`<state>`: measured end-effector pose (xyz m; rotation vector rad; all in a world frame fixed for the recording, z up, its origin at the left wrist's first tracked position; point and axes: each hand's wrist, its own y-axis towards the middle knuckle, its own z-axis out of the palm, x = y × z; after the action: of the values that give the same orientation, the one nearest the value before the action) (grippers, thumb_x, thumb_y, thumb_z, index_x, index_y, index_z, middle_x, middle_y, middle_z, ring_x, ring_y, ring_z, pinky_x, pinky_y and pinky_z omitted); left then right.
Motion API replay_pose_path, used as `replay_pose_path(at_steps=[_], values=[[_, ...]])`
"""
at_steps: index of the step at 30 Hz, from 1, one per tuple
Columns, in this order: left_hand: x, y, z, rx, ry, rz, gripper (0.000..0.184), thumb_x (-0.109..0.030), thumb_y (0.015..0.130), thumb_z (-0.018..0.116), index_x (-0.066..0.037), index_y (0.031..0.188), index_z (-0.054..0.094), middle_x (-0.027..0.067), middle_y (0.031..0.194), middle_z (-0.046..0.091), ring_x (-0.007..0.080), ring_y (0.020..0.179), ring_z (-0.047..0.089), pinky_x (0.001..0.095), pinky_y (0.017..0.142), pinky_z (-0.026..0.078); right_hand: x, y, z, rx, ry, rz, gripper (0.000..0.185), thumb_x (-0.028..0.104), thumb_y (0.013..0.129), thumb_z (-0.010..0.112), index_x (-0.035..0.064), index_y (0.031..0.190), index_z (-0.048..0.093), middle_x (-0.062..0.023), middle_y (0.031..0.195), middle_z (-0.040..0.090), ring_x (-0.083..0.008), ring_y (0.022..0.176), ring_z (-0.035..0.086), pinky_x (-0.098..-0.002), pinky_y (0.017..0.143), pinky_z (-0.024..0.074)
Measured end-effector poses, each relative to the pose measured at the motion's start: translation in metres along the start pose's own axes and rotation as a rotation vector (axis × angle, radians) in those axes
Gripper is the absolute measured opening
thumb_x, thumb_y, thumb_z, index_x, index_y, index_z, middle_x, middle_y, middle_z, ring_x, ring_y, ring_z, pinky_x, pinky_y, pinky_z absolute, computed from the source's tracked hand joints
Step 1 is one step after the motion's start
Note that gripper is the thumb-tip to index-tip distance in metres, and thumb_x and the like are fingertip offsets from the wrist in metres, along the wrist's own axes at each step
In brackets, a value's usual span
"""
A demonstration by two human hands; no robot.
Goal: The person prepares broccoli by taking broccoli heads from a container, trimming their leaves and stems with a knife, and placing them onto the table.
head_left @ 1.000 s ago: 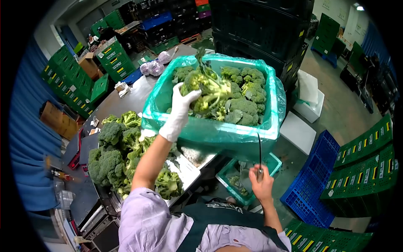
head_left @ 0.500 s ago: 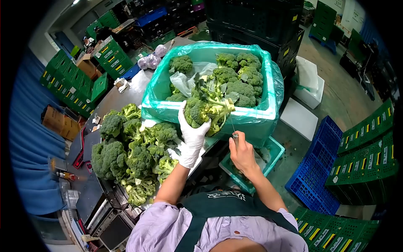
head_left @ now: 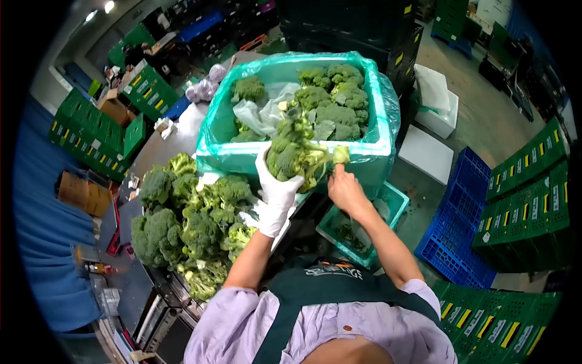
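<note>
My left hand (head_left: 277, 193), in a white glove, is closed around a broccoli head (head_left: 286, 156), whose stem points right over the near rim of a foam box (head_left: 291, 162) lined with green plastic. Just right of it, my bare right hand (head_left: 347, 191) is closed on a small knife, now mostly hidden by the fingers. A pale stem piece (head_left: 341, 154) sits at the tips of those fingers, seemingly apart from the stem. Inside the box lie several broccoli heads (head_left: 339, 115) and crumpled clear plastic (head_left: 260, 116). More broccoli (head_left: 200, 230) is piled left of my gloved hand.
Below my right hand stands a green-lined bin (head_left: 345, 242) with trimmings in it. A blue pallet (head_left: 454, 224), green crates (head_left: 527, 206) and a white foam lid (head_left: 426, 153) are to the right. Dark stacked crates (head_left: 345, 27) rise behind the box.
The stem's end piece now looks separated and rests at my right fingers, which have moved slightly up. The knife blade, visible earlier, is now hidden. The view has shifted a little.
</note>
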<state>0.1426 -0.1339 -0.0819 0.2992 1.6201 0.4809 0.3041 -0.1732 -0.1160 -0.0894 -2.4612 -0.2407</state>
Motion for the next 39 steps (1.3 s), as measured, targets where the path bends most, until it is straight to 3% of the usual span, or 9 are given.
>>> replay_pose_path(at_steps=[7, 14, 19, 22, 23, 24, 25, 30, 39], values=[[-0.016, 0.005, -0.010, -0.040, -0.532, -0.361, 0.072, 0.002, 0.065, 0.065, -0.004, 0.131, 0.037, 0.0099, 0.115, 0.053, 0.0203, 0.102, 0.054, 0.0327, 0.092, 0.044, -0.008, -0.043, -0.037, -0.373, 0.244, -0.153, 0.018, 0.010, 0.085, 0.059, -0.0004, 0.093, 0.046, -0.0204, 0.065, 0.059, -0.0394, 0.059, 0.059, -0.0452, 0.050, 0.0484], [-0.036, -0.029, 0.002, 0.226, -0.571, -0.529, 0.073, 0.003, 0.069, 0.065, -0.005, 0.134, 0.032, 0.0118, 0.123, 0.049, 0.0214, 0.112, 0.051, 0.0356, 0.097, 0.042, -0.034, -0.117, -0.074, -0.258, -0.031, -0.344, 0.022, 0.001, 0.072, 0.063, 0.0017, 0.092, 0.054, -0.0126, 0.068, 0.058, -0.0285, 0.055, 0.059, -0.0353, 0.048, 0.0465], [-0.038, -0.063, 0.015, 0.300, -0.364, -0.598, 0.075, -0.001, 0.066, 0.070, -0.005, 0.131, 0.034, 0.0118, 0.122, 0.049, 0.0212, 0.111, 0.051, 0.0349, 0.097, 0.042, -0.063, -0.157, -0.066, -0.195, -0.233, -0.199, 0.037, 0.010, 0.069, 0.067, 0.0058, 0.104, 0.056, -0.0078, 0.068, 0.052, -0.0258, 0.064, 0.059, -0.0373, 0.049, 0.0468], [-0.005, -0.088, 0.027, 0.319, 0.037, -0.438, 0.080, -0.011, 0.058, 0.077, -0.003, 0.128, 0.038, 0.0145, 0.121, 0.044, 0.0248, 0.116, 0.044, 0.0368, 0.100, 0.036, -0.072, -0.169, -0.038, -0.169, -0.376, -0.001, 0.018, 0.011, 0.073, 0.063, 0.0076, 0.086, 0.051, -0.0066, 0.066, 0.051, -0.0263, 0.064, 0.059, -0.0372, 0.049, 0.0480], [0.007, -0.096, 0.031, 0.351, 0.139, -0.361, 0.081, -0.013, 0.057, 0.078, -0.002, 0.127, 0.039, 0.0154, 0.121, 0.043, 0.0256, 0.117, 0.043, 0.0373, 0.101, 0.035, -0.081, -0.173, -0.017, -0.146, -0.449, 0.069, 0.012, 0.011, 0.078, 0.058, 0.0087, 0.082, 0.047, -0.0092, 0.068, 0.054, -0.0278, 0.063, 0.062, -0.0380, 0.048, 0.0487], [0.014, -0.104, 0.034, 0.385, 0.239, -0.282, 0.081, -0.014, 0.056, 0.079, -0.001, 0.126, 0.040, 0.0164, 0.121, 0.042, 0.0265, 0.118, 0.041, 0.0379, 0.101, 0.034, -0.094, -0.173, -0.005, 0.093, -0.462, 0.387, 0.016, 0.014, 0.082, 0.057, 0.0059, 0.091, 0.047, -0.0186, 0.070, 0.058, -0.0370, 0.064, 0.062, -0.0466, 0.054, 0.0488], [0.026, -0.115, 0.036, 0.372, 0.279, -0.262, 0.077, -0.012, 0.057, 0.079, 0.000, 0.124, 0.042, 0.0155, 0.119, 0.046, 0.0243, 0.113, 0.046, 0.0365, 0.099, 0.038, -0.125, -0.174, 0.009, 0.109, -0.386, 0.396, 0.016, 0.015, 0.084, 0.055, 0.0050, 0.092, 0.046, -0.0207, 0.070, 0.059, -0.0397, 0.065, 0.061, -0.0484, 0.056, 0.0487], [0.064, -0.136, 0.026, 0.334, -0.157, -0.742, 0.065, -0.004, 0.066, 0.074, 0.000, 0.122, 0.041, 0.0120, 0.113, 0.053, 0.0190, 0.103, 0.054, 0.0329, 0.090, 0.045, -0.117, -0.192, -0.001, 0.181, -0.191, 0.443, 0.015, 0.016, 0.087, 0.052, 0.0041, 0.091, 0.045, -0.0219, 0.069, 0.062, -0.0425, 0.065, 0.061, -0.0537, 0.058, 0.0481], [0.056, -0.122, 0.020, 0.364, -0.287, -0.842, 0.068, -0.001, 0.069, 0.073, -0.003, 0.127, 0.038, 0.0110, 0.115, 0.053, 0.0188, 0.105, 0.053, 0.0325, 0.091, 0.045, -0.062, -0.188, -0.019, -0.070, 0.030, -0.004, 0.024, 0.012, 0.080, 0.064, 0.0052, 0.097, 0.049, -0.0130, 0.073, 0.060, -0.0330, 0.063, 0.061, -0.0418, 0.053, 0.0479]])
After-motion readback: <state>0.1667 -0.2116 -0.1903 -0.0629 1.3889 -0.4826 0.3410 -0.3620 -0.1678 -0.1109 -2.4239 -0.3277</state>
